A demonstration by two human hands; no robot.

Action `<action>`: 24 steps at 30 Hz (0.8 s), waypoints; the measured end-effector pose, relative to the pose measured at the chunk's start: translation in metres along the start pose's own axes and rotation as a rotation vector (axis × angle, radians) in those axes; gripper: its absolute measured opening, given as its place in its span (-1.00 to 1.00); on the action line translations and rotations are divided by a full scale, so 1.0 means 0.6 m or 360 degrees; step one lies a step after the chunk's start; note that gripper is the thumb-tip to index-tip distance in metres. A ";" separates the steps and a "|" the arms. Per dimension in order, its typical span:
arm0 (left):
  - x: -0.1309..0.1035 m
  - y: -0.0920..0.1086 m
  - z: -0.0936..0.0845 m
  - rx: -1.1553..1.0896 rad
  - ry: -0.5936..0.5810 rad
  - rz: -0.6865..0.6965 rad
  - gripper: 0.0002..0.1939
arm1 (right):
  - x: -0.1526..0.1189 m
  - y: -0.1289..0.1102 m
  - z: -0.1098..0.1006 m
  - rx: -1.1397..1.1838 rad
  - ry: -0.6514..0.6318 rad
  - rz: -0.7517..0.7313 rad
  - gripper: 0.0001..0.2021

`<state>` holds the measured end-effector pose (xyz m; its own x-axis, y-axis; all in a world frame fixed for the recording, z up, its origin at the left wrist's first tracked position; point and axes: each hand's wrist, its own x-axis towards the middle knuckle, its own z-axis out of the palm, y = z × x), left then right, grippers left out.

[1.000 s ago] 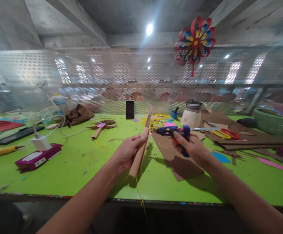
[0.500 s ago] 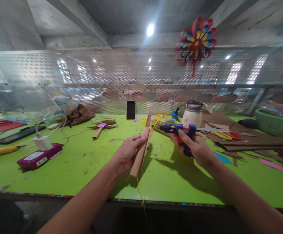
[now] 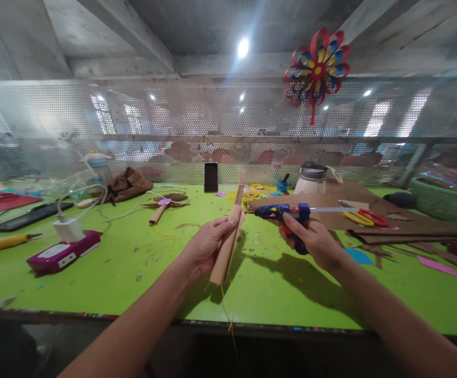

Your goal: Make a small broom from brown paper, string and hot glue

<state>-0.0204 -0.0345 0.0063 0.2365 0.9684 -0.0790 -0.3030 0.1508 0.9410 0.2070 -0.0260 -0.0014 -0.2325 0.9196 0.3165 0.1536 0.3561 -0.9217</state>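
A rolled brown cardboard tube [image 3: 225, 254] is gripped in my left hand [image 3: 208, 244], thumb on top. A flat cardboard strip [image 3: 241, 190] sticks out of its far end, and yellow string [image 3: 225, 307] hangs from the near end. My right hand [image 3: 315, 239] is closed around the handle of a blue glue gun [image 3: 278, 211], with a clear glue stick [image 3: 333, 209] protruding from its back. The gun's nozzle points left, at or very close to the tube's right edge; whether it touches I cannot tell.
A phone [image 3: 210, 177] stands upright at the back. Scissors [image 3: 364, 217] lie on brown cardboard sheets [image 3: 405, 223] to the right, near a white jar [image 3: 309, 184] and a green basket [image 3: 445, 197]. At left are a purple power strip [image 3: 65, 253] and another tube with a leafy cardboard disc [image 3: 169, 203].
My right hand has brought the glue gun left and slightly down, so its nozzle is closer to the tube. My left hand and the tube have stayed in place.
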 end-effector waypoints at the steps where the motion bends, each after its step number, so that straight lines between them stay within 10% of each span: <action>1: 0.000 0.000 0.000 0.0004 -0.0001 -0.0010 -0.75 | 0.000 0.000 0.000 0.0017 0.0002 0.0009 -0.54; 24: 0.002 0.001 -0.002 -0.0038 -0.0019 0.0008 -0.74 | 0.000 0.005 -0.003 -0.0062 0.0034 -0.0047 -0.55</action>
<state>-0.0211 -0.0328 0.0063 0.2456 0.9668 -0.0701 -0.3262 0.1505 0.9332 0.2090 -0.0246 -0.0039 -0.2169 0.9118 0.3488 0.1840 0.3891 -0.9026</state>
